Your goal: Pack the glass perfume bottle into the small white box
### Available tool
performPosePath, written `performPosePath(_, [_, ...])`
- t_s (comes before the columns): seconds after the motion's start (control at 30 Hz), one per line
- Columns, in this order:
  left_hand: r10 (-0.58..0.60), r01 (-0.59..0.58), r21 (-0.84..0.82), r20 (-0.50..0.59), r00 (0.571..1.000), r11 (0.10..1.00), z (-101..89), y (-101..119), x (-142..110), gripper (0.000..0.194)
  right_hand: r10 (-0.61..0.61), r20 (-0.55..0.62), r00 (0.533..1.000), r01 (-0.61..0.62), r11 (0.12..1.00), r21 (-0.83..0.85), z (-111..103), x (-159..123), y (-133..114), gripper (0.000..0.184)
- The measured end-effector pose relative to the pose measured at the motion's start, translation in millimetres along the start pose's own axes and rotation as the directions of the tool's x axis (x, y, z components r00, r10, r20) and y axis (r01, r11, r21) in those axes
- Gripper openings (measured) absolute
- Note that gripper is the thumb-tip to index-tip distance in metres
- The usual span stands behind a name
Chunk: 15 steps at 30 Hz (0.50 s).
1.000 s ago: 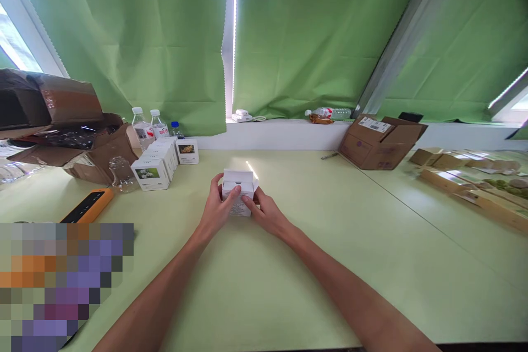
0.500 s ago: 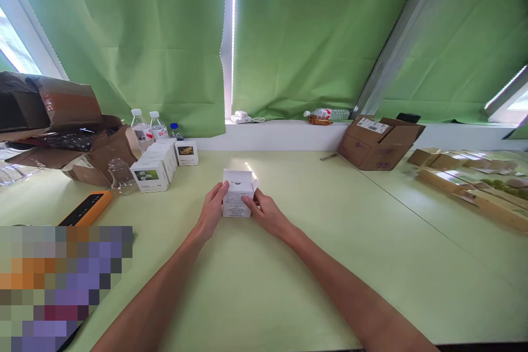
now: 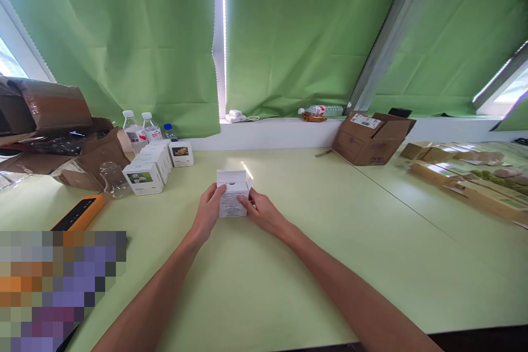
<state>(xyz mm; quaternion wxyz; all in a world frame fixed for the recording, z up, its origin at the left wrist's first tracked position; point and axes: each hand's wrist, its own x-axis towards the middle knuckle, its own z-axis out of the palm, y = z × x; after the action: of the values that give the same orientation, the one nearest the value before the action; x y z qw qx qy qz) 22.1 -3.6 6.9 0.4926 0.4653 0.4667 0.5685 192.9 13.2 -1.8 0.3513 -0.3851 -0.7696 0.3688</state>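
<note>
A small white carton (image 3: 231,199) stands upright on the pale green table (image 3: 289,264), its top flap raised at the back. My left hand (image 3: 209,210) grips its left side with thumb on the front edge. My right hand (image 3: 260,211) holds its right side, fingers pressed on the front face. Printed text shows on the carton's near face.
A row of similar white boxes (image 3: 149,168) lies to the left, with water bottles (image 3: 134,133) and open brown cardboard (image 3: 61,137) behind. An orange-edged device (image 3: 78,213) lies near left. A cardboard box (image 3: 369,138) and flat cartons (image 3: 462,173) sit right. Green curtains hang behind.
My left thumb has come off the carton's top front and now rests at its left edge. The view has shifted slightly; the carton stays on the table.
</note>
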Motion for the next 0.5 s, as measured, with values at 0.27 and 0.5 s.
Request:
performPosePath(0.27, [-0.031,0.030,0.004,0.026,0.999,1.000,-0.7,5.3,-2.9,0.038,0.052,0.061,0.997,-0.051,0.999,-0.013,-9.0,-3.1,-3.7,0.049])
performPosePath(0.5, [-0.060,0.063,-0.065,0.046,0.997,0.996,-3.1,-0.7,0.7,0.041,0.050,0.043,0.998,-0.045,0.994,-0.103,-7.4,-4.5,-2.5,0.048])
